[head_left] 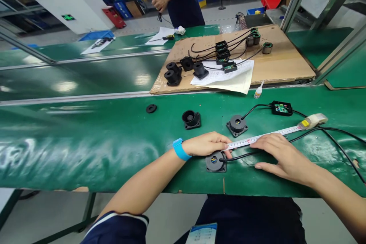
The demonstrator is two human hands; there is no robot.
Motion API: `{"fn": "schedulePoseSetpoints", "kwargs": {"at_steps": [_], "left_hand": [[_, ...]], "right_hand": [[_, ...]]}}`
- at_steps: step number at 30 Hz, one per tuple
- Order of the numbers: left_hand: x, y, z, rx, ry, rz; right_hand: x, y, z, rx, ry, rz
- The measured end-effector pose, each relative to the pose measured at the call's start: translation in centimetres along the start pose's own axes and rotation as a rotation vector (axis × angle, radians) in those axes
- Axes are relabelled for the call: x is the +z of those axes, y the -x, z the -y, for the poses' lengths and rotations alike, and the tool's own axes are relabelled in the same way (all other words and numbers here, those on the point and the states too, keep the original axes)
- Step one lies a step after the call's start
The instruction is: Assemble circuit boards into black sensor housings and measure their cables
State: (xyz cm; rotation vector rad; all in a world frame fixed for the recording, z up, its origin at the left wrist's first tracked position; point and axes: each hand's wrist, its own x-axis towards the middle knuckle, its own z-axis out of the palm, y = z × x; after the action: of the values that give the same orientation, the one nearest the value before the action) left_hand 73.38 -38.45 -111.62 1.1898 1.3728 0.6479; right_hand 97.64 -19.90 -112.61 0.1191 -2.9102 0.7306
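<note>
My left hand (210, 144) is closed on the free end of a tape measure, just above a black square-flanged round housing (214, 162). The white blade of the tape measure (263, 137) runs up to the right, to its case with a yellow button. My right hand (281, 156) is open, fingertips at the blade and thumb spread apart below. A black cable (240, 157) leaves the housing and passes under my right fingers. Above the blade sits a second flanged housing (237, 124), wired to a small black box with a green circuit board (281, 108).
A deeper black housing (191, 119) and a black disc (151, 108) lie left on the green bench. A small glue bottle (258, 90) stands farther back. Cardboard (274, 70) beyond carries several wired housings and papers. Across the bench, a person (183, 0) handles a cable.
</note>
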Motion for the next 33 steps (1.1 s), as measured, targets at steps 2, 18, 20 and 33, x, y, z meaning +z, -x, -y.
{"fn": "schedulePoseSetpoints", "kwargs": {"at_steps": [2, 18, 20, 33], "left_hand": [[0.1, 0.0, -0.2, 0.016, -0.011, 0.043], [1.6, 3.4, 1.9, 0.175, -0.072, -0.025], [2.6, 4.0, 1.9, 0.166, -0.098, -0.14], [2.4, 3.8, 3.0, 0.251, -0.01, -0.088]], "right_hand": [[0.6, -0.7, 0.7, -0.043, -0.001, 0.035], [1.5, -3.5, 2.2, -0.001, -0.137, 0.194], [1.6, -3.6, 2.5, 0.003, -0.141, 0.203], [1.6, -3.9, 3.8, -0.005, -0.174, 0.232]]}}
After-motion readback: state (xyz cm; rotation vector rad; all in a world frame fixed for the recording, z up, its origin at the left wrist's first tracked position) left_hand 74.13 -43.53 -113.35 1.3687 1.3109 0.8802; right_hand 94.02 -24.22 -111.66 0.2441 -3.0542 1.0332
